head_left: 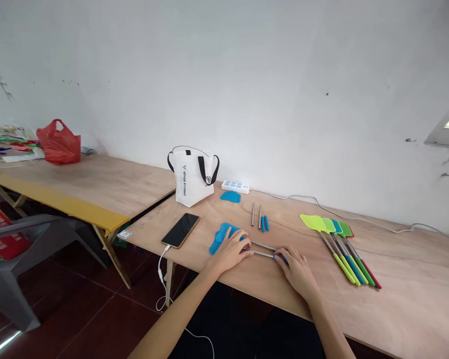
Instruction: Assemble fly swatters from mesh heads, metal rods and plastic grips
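Observation:
Two blue fly swatters lie near the table's front edge, with a blue mesh head (217, 240) showing left of my left hand (232, 250). That hand is closed over the spot where the heads meet the rods. My right hand (294, 269) has its fingers around the blue handle ends, which it mostly hides. Two thin metal rods (262, 254) run between my hands. Beyond them lie two loose metal tubes (253, 215) and two short blue grips (266, 223). Farther back is a blue swatter head (230, 197).
Several fly swatters (336, 247) in yellow-green, blue, green and red lie side by side at right. A phone (180, 230) on a white cable lies left. A white bag (193, 179) and power strip (235, 187) stand near the wall. A red plastic bag (60, 144) rests on the neighbouring table.

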{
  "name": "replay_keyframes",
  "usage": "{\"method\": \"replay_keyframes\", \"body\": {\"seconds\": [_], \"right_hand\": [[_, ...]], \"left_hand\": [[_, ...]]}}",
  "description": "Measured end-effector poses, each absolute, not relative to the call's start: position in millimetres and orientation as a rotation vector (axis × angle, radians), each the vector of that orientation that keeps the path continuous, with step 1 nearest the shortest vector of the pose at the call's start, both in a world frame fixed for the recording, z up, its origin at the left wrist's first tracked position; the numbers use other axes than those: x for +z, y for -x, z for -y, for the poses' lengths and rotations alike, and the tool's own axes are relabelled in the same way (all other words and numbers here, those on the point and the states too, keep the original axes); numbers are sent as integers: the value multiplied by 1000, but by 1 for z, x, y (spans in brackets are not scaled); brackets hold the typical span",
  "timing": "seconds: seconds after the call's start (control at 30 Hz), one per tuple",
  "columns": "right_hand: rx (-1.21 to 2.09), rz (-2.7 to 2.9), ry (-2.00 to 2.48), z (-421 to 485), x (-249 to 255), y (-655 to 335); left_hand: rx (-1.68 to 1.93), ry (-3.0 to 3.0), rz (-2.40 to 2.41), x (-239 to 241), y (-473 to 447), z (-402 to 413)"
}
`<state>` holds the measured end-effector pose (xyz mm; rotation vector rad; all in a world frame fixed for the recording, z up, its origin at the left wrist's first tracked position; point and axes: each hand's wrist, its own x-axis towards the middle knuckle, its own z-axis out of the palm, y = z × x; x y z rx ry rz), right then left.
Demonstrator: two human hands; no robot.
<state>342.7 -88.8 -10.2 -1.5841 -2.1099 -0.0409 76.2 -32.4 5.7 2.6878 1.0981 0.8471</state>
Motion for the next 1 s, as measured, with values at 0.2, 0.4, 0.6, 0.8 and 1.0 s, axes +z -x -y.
{"method": "replay_keyframes", "body": {"seconds": [0.2, 0.4, 0.6, 0.8, 1.0], "right_hand": [[-10, 2140, 1507, 90, -5, -339], [118, 2168, 1373, 92, 8, -340], [229, 2184, 1352, 101, 24, -336], [169, 2162, 1395, 108, 34, -338], [160, 2265, 1429, 113, 33, -321]], "left_hand": [[831, -2659, -1097, 8, -75, 32], [693, -2735, -1011, 34, -72, 41], [487, -2728, -1092, 68, -61, 63], [492, -2714, -1139, 73, -60, 66], [625, -2882, -985, 57, -78, 62]]}}
